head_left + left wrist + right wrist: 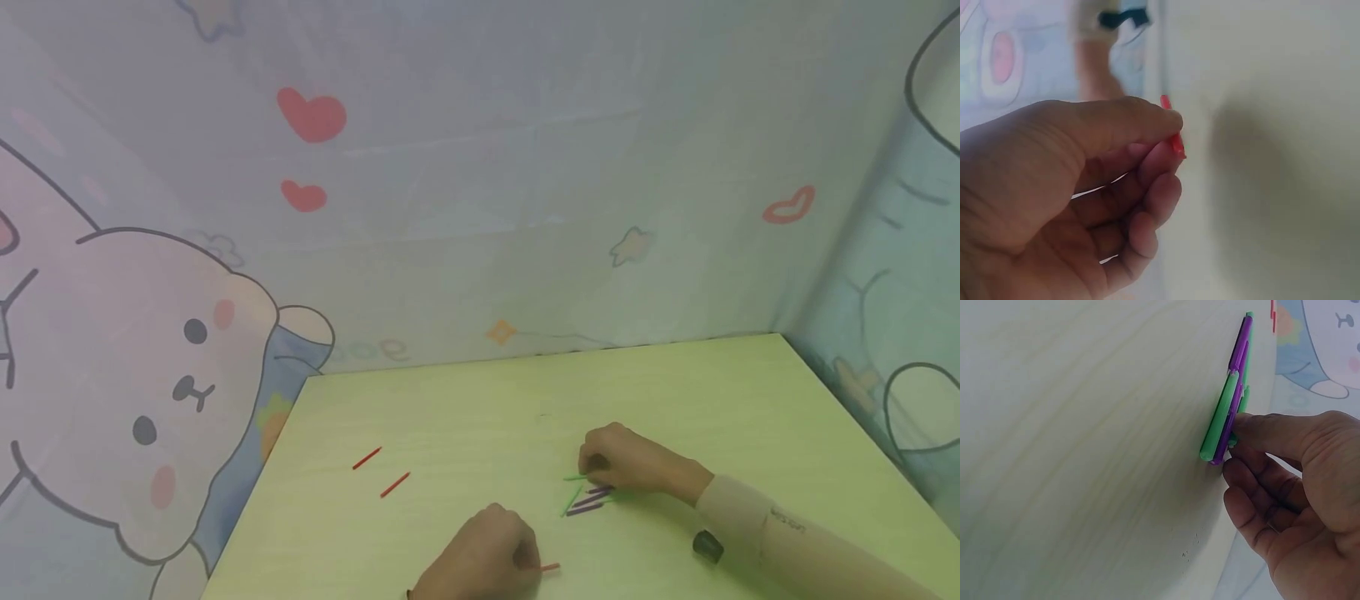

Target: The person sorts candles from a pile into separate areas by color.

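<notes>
My left hand (483, 554) is low in the middle of the head view, over the table. Between thumb and forefinger it pinches a thin red stick (1176, 142), whose end pokes out to the right in the head view. My right hand (626, 458) is at a small loose pile of sticks, pinching a green stick (574, 477). Beside its fingertips lie several purple sticks (585, 508) and another green stick (572, 502), some crossing each other. In the right wrist view, a larger-looking green stick (1219, 419) rests against the purple ones; the fingers partly hide the pile.
Two red sticks, one farther back (367, 458) and one nearer (395, 484), lie apart on the left of the pale yellow-green table (465, 425). A dark object (707, 547) shows beside the right sleeve. Behind the table hangs a printed cloth (487, 167) with hearts and a cartoon animal.
</notes>
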The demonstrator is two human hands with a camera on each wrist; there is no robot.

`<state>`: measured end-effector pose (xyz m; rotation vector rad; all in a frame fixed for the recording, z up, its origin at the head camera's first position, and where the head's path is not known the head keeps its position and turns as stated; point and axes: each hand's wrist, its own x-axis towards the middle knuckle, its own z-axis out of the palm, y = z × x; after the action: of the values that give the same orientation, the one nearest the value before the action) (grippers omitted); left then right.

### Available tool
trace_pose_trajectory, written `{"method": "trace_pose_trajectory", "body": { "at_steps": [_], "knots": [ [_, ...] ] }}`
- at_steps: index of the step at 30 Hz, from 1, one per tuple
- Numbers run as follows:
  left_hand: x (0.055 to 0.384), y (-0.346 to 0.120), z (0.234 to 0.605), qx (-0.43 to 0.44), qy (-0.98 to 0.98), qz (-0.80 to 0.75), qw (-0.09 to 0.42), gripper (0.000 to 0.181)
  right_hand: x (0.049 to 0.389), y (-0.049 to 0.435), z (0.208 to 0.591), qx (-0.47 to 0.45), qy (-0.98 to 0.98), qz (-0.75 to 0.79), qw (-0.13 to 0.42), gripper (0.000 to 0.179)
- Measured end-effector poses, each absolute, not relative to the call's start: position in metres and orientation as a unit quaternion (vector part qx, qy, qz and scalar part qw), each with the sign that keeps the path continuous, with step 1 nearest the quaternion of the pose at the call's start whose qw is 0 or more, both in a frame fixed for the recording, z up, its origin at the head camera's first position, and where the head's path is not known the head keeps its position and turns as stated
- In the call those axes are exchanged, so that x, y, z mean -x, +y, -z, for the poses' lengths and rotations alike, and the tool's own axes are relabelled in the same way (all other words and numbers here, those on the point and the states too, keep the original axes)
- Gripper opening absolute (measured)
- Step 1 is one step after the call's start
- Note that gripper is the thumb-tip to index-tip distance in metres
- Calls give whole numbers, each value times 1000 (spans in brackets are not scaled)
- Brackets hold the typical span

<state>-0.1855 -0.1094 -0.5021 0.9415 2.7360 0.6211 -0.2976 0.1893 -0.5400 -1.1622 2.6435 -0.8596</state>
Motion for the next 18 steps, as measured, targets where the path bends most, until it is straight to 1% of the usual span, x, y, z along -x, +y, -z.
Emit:
{"method": "trace_pose_trajectory", "body": {
  "at_steps": [3,5,11,15,18],
  "knots": [
    [202,-120,487,-334,920,-200,40,18,297,188,538,390,873,287,60,18],
    [212,-129,475,-335,920,-200,18,15,296,188,538,387,873,290,62,18],
    [230,-156,445,-297,925,-238,7,16,295,188,537,377,875,294,72,18],
    [239,-173,433,-284,930,-232,-18,14,296,189,539,377,876,291,75,18],
    [245,-186,429,-258,938,-229,-37,14,296,188,541,382,876,287,71,19]
  ]
}}
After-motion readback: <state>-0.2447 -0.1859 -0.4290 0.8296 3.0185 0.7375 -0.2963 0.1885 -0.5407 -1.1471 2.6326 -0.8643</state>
